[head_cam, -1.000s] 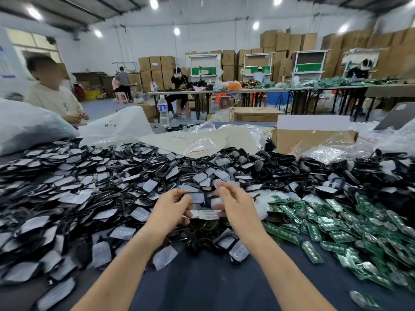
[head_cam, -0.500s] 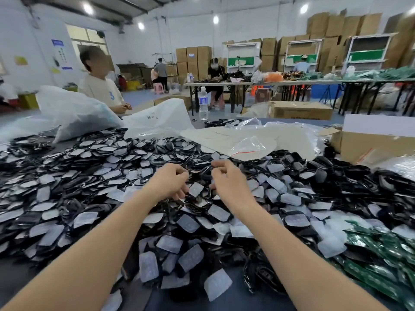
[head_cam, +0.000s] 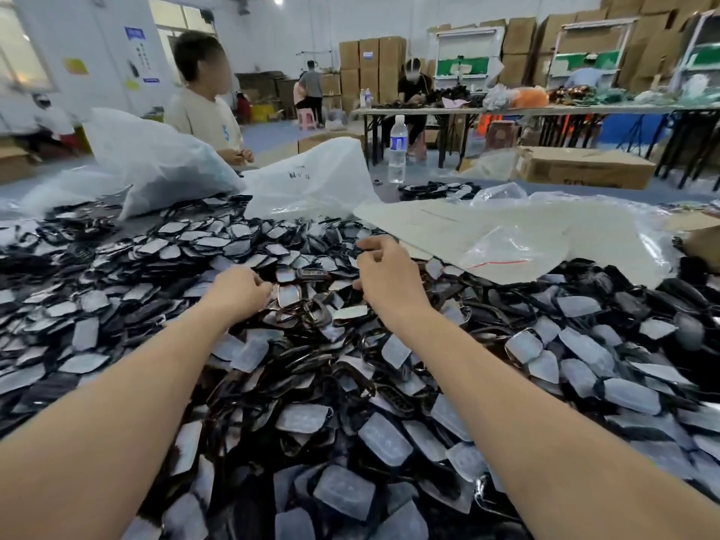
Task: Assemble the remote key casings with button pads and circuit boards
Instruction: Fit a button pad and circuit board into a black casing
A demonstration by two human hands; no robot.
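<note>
Loosely curled toward the palm, the fingers (head_cam: pixel 262 285) of the left hand (head_cam: pixel 237 287) hover just over the heap (head_cam: pixel 128 305); whether they pinch anything cannot be told. The right hand (head_cam: pixel 385 274) has its fingers bent together likewise, their hold hidden. Between the two hands a dark key casing (head_cam: pixel 311 274) lies flat on the heap, long axis running left to right, among pale button pads (head_cam: pixel 385 438).

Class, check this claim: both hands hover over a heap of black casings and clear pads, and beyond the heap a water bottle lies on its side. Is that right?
Not quite. The head view shows the water bottle standing upright beyond the heap, not lying on its side. The rest holds.
</note>
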